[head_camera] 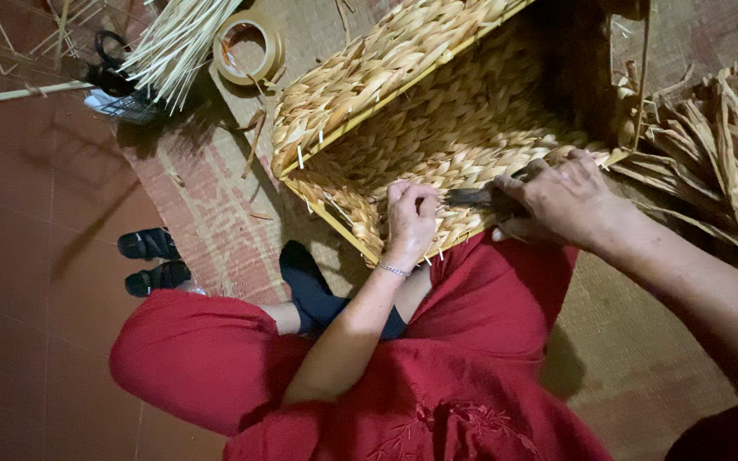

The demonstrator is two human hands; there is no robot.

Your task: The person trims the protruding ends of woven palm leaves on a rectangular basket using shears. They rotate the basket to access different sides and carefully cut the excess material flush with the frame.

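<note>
Both hands work at the near rim of a large woven basket, which lies tipped on a mat in front of the person's red-clad lap. The right hand is closed around a dark hand tool, its tip pointing along the rim toward the left hand, whose fingers are curled down and pinching the braided strands there; whether they grip one loose strand cannot be told. A bundle of dried fibre lies just right of the basket, pale reeds and a tape roll beyond it. The tool tip sits very near the left fingertips, so a slip could nick them or tear the weave.
</note>
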